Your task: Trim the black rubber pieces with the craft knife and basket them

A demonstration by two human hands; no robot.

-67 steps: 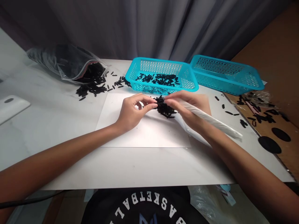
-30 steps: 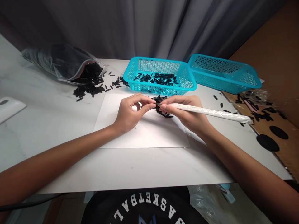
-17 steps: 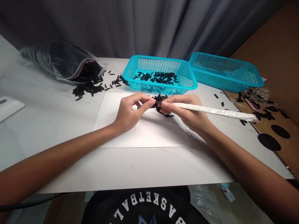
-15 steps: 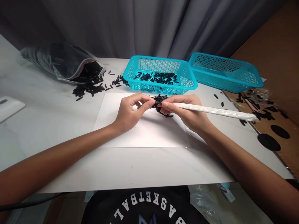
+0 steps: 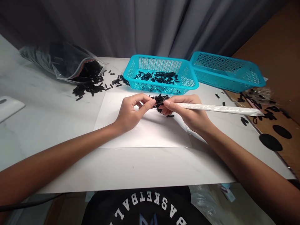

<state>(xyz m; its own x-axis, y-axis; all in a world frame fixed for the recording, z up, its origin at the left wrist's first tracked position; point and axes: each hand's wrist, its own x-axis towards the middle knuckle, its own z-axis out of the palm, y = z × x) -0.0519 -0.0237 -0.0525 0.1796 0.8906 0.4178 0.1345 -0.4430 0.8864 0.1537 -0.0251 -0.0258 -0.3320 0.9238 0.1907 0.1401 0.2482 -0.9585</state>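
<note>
The left hand (image 5: 131, 112) pinches a thin black piece (image 5: 159, 102) by the black pile (image 5: 161, 97) left on white paper (image 5: 142, 137), the right hand (image 5: 191, 109) grips a long white stick (image 5: 222, 109), and a blue plastic basket (image 5: 161, 58) already holds some.

Pieces (image 5: 159, 102): are showing black
Stick (image 5: 222, 108): is showing white
Far baskets (image 5: 161, 88): are showing turquoise lattice
Table (image 5: 128, 168): is showing white, faintly grey-veined
Far curtain (image 5: 152, 28): is showing grey
Near shirt (image 5: 100, 206): is bearing white letters on black
</note>
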